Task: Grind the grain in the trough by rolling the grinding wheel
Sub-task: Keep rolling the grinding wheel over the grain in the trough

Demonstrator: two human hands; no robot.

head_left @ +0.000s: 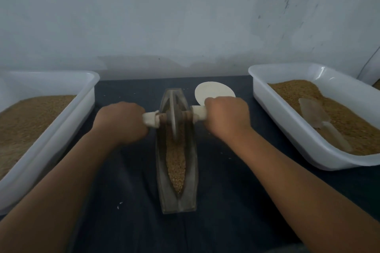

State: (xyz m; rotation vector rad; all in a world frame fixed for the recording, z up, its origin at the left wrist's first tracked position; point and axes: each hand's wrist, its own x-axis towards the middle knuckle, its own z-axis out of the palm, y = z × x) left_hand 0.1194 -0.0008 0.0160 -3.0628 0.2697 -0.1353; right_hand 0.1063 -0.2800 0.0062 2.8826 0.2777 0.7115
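Gripping grinding wheel [174, 121] handles [198, 112] w/ L hand [121, 122] & R hand [226, 116], trough [177, 197] on dark cloth [127, 222], pale wall [164, 16] behind.

left hand [121, 122] fisted, right hand [227, 116] fisted, arms outstretched

A pale bluish wall [164, 16] stands behind, scuffed at upper right. The table [131, 170] wears dark cloth.

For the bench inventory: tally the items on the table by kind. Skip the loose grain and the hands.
White tubs of grain: 2 (left tub, right tub)
Grinding trough: 1
Grinding wheel: 1
Scoop: 1, lying in the right tub
White round disc: 1
Total: 6
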